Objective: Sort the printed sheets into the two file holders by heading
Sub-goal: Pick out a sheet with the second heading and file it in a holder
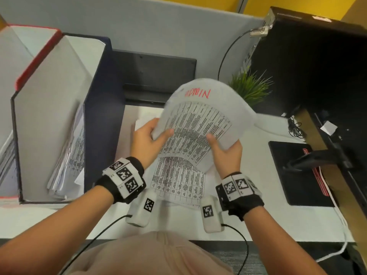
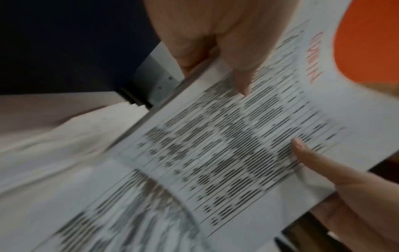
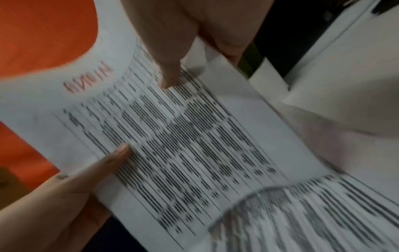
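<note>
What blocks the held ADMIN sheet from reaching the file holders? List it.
Nothing visible does. Left hand and right hand grip the ADMIN sheet above the desk; the dark blue file holder and red file holder stand open-topped to its left.

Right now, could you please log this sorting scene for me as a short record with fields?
held sheet: printed table sheet headed ADMIN in red, lifted and curved
left hand: grips the sheet's left edge
right hand: grips its right edge
under it: another printed sheet lying on the desk
file holders: navy holder with sheets inside; red-edged holder left of it
nearby: small green plant
</note>
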Demonstrator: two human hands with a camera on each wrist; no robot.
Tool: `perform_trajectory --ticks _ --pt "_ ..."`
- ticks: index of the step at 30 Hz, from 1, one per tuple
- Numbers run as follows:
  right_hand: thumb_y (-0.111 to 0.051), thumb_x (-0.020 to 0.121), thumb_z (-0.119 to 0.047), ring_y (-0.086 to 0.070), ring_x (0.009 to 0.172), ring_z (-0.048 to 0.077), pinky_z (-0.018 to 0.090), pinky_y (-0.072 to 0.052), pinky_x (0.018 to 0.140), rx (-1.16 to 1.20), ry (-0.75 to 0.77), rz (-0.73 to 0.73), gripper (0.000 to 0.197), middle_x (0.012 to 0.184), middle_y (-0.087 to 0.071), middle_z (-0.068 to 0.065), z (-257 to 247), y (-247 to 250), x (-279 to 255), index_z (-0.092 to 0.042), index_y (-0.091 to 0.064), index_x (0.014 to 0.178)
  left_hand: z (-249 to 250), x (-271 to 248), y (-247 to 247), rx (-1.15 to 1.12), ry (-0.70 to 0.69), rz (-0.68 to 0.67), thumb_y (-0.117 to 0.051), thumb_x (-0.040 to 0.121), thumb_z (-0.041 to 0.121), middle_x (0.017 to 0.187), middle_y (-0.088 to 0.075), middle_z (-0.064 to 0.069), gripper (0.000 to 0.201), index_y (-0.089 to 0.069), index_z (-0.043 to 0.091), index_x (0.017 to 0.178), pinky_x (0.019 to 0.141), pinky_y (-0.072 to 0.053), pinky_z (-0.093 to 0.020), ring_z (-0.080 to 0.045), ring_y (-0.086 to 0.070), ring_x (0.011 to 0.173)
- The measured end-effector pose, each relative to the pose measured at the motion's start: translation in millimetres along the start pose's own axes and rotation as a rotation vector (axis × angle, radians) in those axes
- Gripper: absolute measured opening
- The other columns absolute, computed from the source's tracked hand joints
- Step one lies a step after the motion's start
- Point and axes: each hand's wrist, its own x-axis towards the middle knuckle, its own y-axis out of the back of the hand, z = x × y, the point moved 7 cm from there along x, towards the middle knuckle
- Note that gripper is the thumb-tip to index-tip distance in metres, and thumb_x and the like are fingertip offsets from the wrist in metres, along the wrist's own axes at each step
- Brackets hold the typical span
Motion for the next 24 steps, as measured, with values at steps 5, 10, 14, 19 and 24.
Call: perform_trajectory --ticks 5,10,14,19,24 --pt "-0.066 0.085 -0.017 -0.055 0.110 0.011 0.010 -0.041 0.087 -0.166 -0.070 -0.010 0.041 0.106 -0.057 -0.014 29 -5 -12 -0.011 -0.053 0.124 -38 -7 -9 0.052 0.157 -0.071 -0.065 0.086 0.021 0.107 -0.068 -0.003 0.030 -0.063 0.008 0.112 0.078 -0.050 -0.018 -0.010 -0.065 0.094" --pt "-0.061 0.088 -0.012 -0.060 0.108 0.009 0.027 -0.047 0.095 -0.128 0.011 -0.056 0.036 0.114 -0.063 -0.005 -11 -17 1 -0.010 -0.056 0.124 -4 -2 7 0.000 0.126 0.028 -0.064 0.087 0.019 0.092 -0.064 0.017 0.017 -0.065 0.018 0.104 0.071 -0.048 -0.002 0.020 -0.057 0.076" --pt "-0.064 0.086 -0.009 -0.060 0.087 -0.017 0.002 -0.047 0.073 -0.040 0.128 -0.130 0.038 0.102 -0.061 -0.014 -46 -30 8 -0.009 -0.054 0.122 40 5 40 0.034 0.073 0.047 -0.060 0.089 0.014 0.097 -0.068 0.006 0.019 -0.065 0.011 0.107 0.077 -0.053 -0.015 0.004 -0.064 0.084" --pt "-0.067 0.081 -0.012 -0.063 0.074 -0.007 0.006 -0.050 0.066 -0.040 0.134 -0.311 0.036 0.094 -0.065 -0.001 -41 -44 4 -0.027 -0.051 0.109 84 8 109 0.088 0.068 0.052 -0.062 0.088 0.015 0.068 -0.069 0.016 0.003 -0.065 0.016 0.088 0.055 -0.050 -0.010 0.007 -0.062 0.059" --pt "-0.070 0.078 -0.024 -0.063 0.087 0.011 0.012 -0.052 0.074 -0.262 0.040 -0.349 0.040 0.098 -0.064 0.010 14 -27 -2 -0.029 -0.052 0.113 89 5 202 0.160 0.180 0.224 -0.068 0.082 0.036 0.091 -0.070 0.010 0.019 -0.063 0.027 0.097 0.070 -0.052 -0.023 -0.003 -0.066 0.081"
